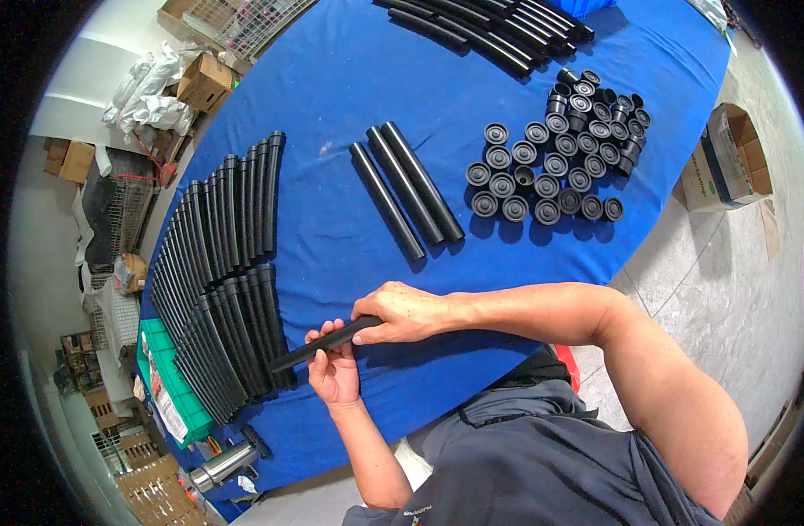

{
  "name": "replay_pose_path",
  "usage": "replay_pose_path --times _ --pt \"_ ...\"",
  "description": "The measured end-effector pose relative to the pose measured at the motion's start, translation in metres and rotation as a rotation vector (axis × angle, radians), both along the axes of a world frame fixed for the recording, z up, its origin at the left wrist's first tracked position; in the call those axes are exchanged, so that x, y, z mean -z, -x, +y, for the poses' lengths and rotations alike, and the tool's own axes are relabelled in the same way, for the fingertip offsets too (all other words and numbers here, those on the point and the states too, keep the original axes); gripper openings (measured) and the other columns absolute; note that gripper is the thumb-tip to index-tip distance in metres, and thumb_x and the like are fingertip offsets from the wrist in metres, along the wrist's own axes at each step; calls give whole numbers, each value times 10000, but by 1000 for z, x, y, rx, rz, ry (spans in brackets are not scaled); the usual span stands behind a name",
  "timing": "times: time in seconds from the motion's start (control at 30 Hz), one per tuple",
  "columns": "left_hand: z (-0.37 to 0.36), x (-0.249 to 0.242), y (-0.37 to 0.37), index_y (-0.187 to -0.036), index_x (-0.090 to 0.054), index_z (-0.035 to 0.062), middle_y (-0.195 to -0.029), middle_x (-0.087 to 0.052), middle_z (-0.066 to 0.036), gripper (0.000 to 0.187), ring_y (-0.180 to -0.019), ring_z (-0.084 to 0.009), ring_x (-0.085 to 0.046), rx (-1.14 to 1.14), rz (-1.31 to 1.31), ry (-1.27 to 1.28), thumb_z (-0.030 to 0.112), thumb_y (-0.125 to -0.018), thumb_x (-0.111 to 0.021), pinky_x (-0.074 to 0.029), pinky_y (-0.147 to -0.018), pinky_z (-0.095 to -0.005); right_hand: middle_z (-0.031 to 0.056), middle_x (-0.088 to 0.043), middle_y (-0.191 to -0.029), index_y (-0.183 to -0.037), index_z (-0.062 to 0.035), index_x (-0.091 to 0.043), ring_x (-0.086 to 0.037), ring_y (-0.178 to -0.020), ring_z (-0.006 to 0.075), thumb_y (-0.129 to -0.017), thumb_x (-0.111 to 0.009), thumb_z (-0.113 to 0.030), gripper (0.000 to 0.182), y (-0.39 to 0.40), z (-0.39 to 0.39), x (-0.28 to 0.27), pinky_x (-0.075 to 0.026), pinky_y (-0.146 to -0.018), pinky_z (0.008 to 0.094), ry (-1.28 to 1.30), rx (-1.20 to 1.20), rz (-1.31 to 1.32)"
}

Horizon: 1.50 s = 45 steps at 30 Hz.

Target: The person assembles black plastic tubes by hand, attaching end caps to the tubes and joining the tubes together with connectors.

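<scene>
The right hand (406,313) clasps one end of the black tube (327,343), its long axis slanting across the curled, supporting grip of the left hand (334,377), nearer the tube rows (233,337).

the left hand (337,379) curls palm up, the right hand (406,311) (palm down) grips.

See an open cardboard box (715,171) on the floor (726,272) at right; at upper left, white bags (152,98) beside a brown box (204,85).
</scene>
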State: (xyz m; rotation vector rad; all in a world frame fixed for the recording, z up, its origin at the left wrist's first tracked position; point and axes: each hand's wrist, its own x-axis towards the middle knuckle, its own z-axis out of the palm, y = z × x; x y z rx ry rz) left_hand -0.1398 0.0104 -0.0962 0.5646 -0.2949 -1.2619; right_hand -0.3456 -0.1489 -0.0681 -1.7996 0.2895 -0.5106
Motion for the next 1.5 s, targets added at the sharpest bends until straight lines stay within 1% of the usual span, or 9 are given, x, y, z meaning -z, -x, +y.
replay_pose_path --times 0.4,0.6,0.7,0.8,0.9,1.0,1.1,1.4,1.5 --pt "-1 -1 1 -1260 -569 -10 -1347 -597 -271 331 -1340 -413 -524 3 17 3 -24 -936 -639 -424 -1164 -540 231 -682 -788 -1024 48 -681 -687 -758 404 -913 -689 -310 375 -1 1 1 -515 -696 481 -3 5 11" --pt "0 -1 0 -1253 -568 -4 -1349 -597 -267 337 -1343 -412 -521 7 6 5 -23 -927 -652 -428 -1162 -535 224 -685 -765 -1052 52 -682 -696 -733 390 -911 -695 -301 380 0 -1 -4 -526 -677 466 -7 6 3" --pt "1 0 0 -1249 -567 1 -1349 -599 -263 347 -1343 -407 -523 23 -7 23 -24 -917 -665 -424 -1164 -535 208 -692 -751 -1066 54 -681 -698 -715 387 -916 -691 -268 356 4 -6 -20 -535 -669 461 -343 -126 201" --pt "0 -3 3 -1247 -567 6 -1348 -602 -257 355 -1344 -402 -524 -4 -23 -6 -32 -910 -669 -423 -1166 -534 199 -705 -788 -1063 49 -682 -700 -744 388 -912 -700 -244 330 3 -2 -11 -542 -692 464 -157 -50 92" --pt "0 -3 4 -1247 -567 8 -1343 -608 -250 356 -1343 -399 -527 -38 -16 -41 -39 -908 -666 -424 -1164 -535 204 -708 -833 -1065 45 -679 -701 -784 384 -899 -718 -251 342 -6 5 8 -540 -711 468 152 90 -125" --pt "1 0 1 -1245 -567 8 -1337 -614 -248 355 -1339 -398 -531 -30 5 -20 -42 -907 -664 -424 -1163 -539 217 -702 -863 -1066 43 -676 -699 -814 383 -886 -732 -269 365 -6 6 11 -533 -723 470 151 78 -119" --pt "1 0 0 -1243 -569 5 -1333 -615 -251 352 -1336 -399 -534 -5 22 11 -44 -907 -661 -421 -1164 -542 224 -696 -844 -1068 48 -673 -697 -802 390 -889 -724 -278 375 -4 1 4 -530 -718 470 -6 -20 -16" --pt "1 -1 0 -1221 -576 4 -1329 -617 -253 342 -1336 -400 -534 -1 26 0 -48 -895 -664 -421 -1163 -543 219 -692 -808 -1071 45 -677 -698 -774 389 -900 -711 -286 375 -2 0 3 -531 -704 462 11 -25 20" --pt "1 -1 0 -1227 -578 7 -1327 -619 -252 346 -1338 -400 -533 15 24 18 -41 -896 -668 -421 -1164 -540 209 -694 -791 -1068 40 -682 -696 -756 394 -905 -707 -265 347 6 -9 -28 -535 -694 461 -282 -151 261"
